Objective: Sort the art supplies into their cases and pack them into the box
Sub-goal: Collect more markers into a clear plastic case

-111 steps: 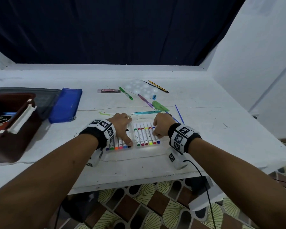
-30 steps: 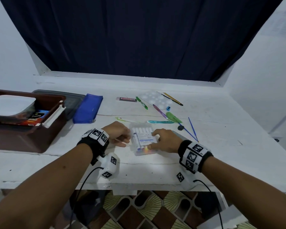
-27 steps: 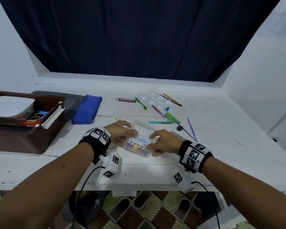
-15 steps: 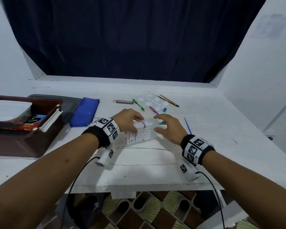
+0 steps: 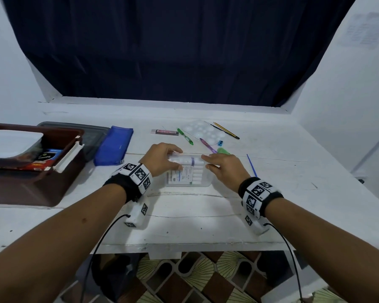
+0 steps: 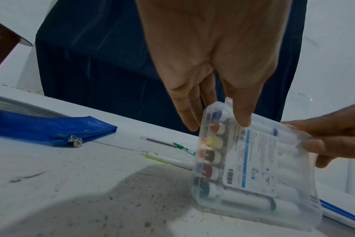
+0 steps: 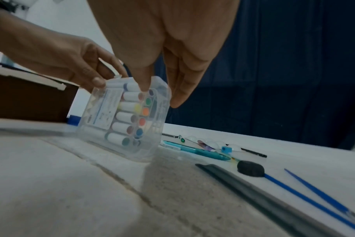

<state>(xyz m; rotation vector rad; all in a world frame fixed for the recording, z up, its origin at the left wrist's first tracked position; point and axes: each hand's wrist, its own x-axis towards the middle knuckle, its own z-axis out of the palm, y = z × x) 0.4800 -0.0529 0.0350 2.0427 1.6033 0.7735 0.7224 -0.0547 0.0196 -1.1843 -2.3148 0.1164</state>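
Observation:
A clear plastic marker case (image 5: pixel 187 171) full of coloured markers stands tilted on its long edge on the white table (image 5: pixel 195 217), label facing me. My left hand (image 5: pixel 175 159) pinches its upper left corner, thumb in front and fingers behind, as the left wrist view shows on the case (image 6: pixel 253 160). My right hand (image 5: pixel 208 161) pinches the upper right corner; in the right wrist view its thumb presses the case (image 7: pixel 124 118) front and the fingers reach behind. The brown box (image 5: pixel 59 186) sits at the left with items inside.
A blue zip pouch (image 5: pixel 114 147) and a grey lid (image 5: pixel 92 132) lie beside the box. Behind the case lie a green pen (image 5: pixel 185 136), a palette (image 5: pixel 204 132), a pencil (image 5: pixel 226 130) and a sharpener (image 5: pixel 220 142). A ruler (image 7: pixel 274 200), black eraser (image 7: pixel 250 168) and blue brushes (image 7: pixel 314 195) lie right.
The case, lying open with markers earlier, was closed flat on the table, then lifted by both hands and tipped up onto its edge a little farther from me.

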